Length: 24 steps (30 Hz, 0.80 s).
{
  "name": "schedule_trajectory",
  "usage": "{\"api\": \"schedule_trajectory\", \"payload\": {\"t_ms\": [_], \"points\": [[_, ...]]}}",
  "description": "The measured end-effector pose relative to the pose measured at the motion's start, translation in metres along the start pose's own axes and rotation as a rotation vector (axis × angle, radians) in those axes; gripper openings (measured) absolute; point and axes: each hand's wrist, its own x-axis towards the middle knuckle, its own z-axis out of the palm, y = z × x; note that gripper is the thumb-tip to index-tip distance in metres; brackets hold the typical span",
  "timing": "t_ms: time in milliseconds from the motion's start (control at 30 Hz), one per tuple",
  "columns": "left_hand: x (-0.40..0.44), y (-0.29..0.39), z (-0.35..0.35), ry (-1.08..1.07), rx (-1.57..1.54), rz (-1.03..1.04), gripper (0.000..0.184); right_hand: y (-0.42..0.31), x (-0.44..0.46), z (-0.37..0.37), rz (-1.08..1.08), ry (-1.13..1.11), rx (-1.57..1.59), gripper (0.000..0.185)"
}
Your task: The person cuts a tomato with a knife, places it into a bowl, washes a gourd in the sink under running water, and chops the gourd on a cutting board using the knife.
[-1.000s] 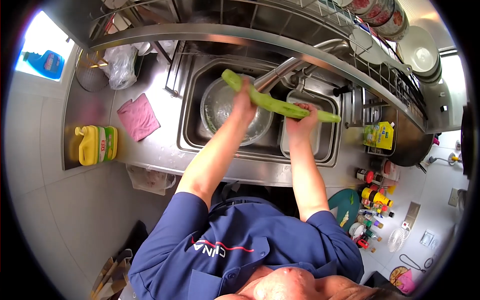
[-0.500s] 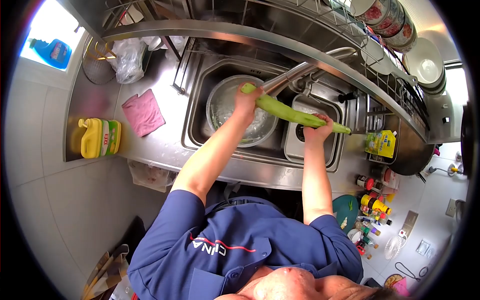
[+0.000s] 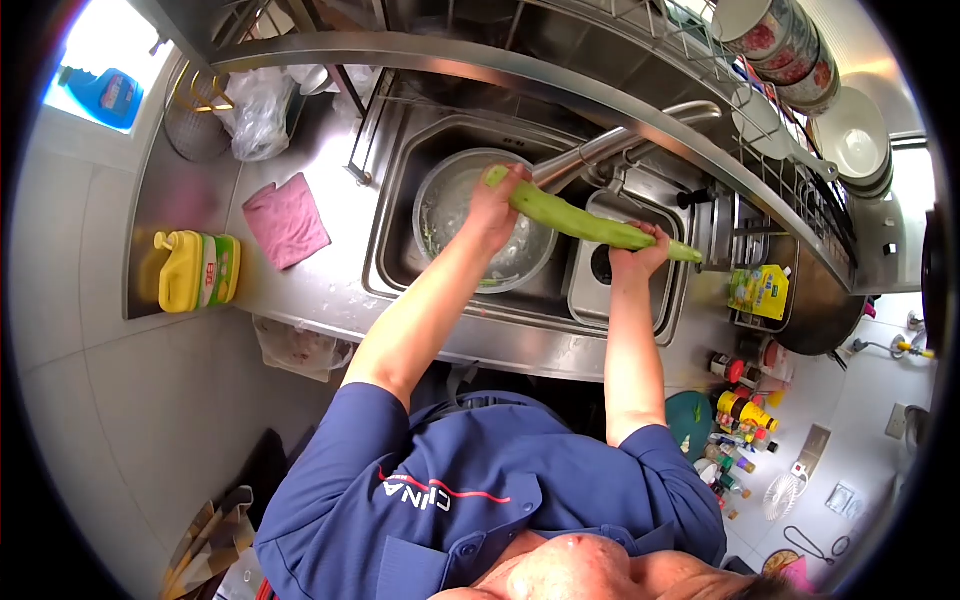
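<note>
A long pale-green gourd [image 3: 575,219] is held over the sink [image 3: 388,235], slanting down to the right. My left hand [image 3: 493,208] wraps round its thicker end, above a round metal basin [image 3: 437,185] with water in it. Nearer the narrow end, my right hand [image 3: 640,258] grips it, with the tip sticking out beyond the fingers. Below the right hand lies the smaller sink compartment [image 3: 600,305], its dark drain partly in sight. The faucet [image 3: 590,155] reaches in behind the gourd.
On the left counter are a pink cloth [image 3: 287,222] and a yellow jug [image 3: 198,271]. A metal dish rack [image 3: 480,52] crosses above the sink, with stacked bowls [image 3: 785,60] at the right. A yellow pouch [image 3: 760,291] and several bottles [image 3: 745,410] stand right of the sink.
Both hands keep hold of the gourd in nearly the same place. The gourd appears turned slightly, its narrow tip a little higher. The camera view has shifted a little.
</note>
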Motion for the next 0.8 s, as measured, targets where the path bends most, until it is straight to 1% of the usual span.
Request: {"api": "schedule_trajectory", "payload": {"t_ms": [67, 133, 200, 300, 367, 400, 467, 500, 567, 600, 667, 733, 800], "points": [[-0.001, -0.001, 0.0, -0.075, 0.046, 0.051, 0.017, -0.002, 0.009, -0.011, -0.002, 0.006, 0.004, 0.014], [-0.008, 0.002, 0.005, -0.064, 0.054, 0.044, 0.018, -0.004, 0.019, -0.022, 0.011, 0.051, -0.025, 0.014], [-0.011, 0.003, 0.008, -0.055, 0.064, 0.032, 0.019, -0.005, 0.03, -0.032, 0.022, 0.038, -0.023, 0.014], [-0.011, 0.002, 0.005, -0.045, -0.002, 0.012, 0.02, -0.005, 0.027, -0.03, -0.015, 0.029, -0.03, 0.014], [-0.009, 0.0, 0.001, -0.118, -0.031, 0.021, 0.026, -0.002, 0.002, -0.009, -0.008, 0.101, -0.071, 0.015], [-0.01, 0.001, 0.001, -0.117, -0.032, 0.02, 0.026, -0.003, 0.003, -0.01, -0.008, 0.102, -0.072, 0.015], [-0.015, 0.006, 0.003, -0.112, 0.137, 0.028, 0.034, -0.006, 0.005, -0.011, -0.014, 0.081, -0.071, 0.015], [-0.015, 0.008, 0.001, -0.111, 0.136, 0.025, 0.034, -0.009, 0.006, -0.012, -0.016, 0.083, -0.072, 0.015], [-0.014, 0.012, -0.005, -0.222, 0.467, 0.16, 0.038, -0.015, 0.006, -0.01, -0.015, 0.058, -0.043, 0.014], [-0.013, 0.015, -0.01, -0.224, 0.468, 0.154, 0.038, -0.018, 0.007, -0.009, -0.018, 0.062, -0.041, 0.014], [-0.012, 0.024, -0.018, -0.324, 0.717, 0.002, 0.042, -0.022, -0.002, 0.001, -0.042, 0.025, -0.041, 0.014], [-0.014, 0.025, -0.02, -0.317, 0.684, -0.035, 0.043, -0.024, -0.006, 0.007, -0.051, 0.069, -0.056, 0.014], [-0.016, 0.026, -0.02, -0.311, 0.651, -0.074, 0.043, -0.028, 0.002, 0.005, -0.055, 0.015, -0.013, 0.014]]}}
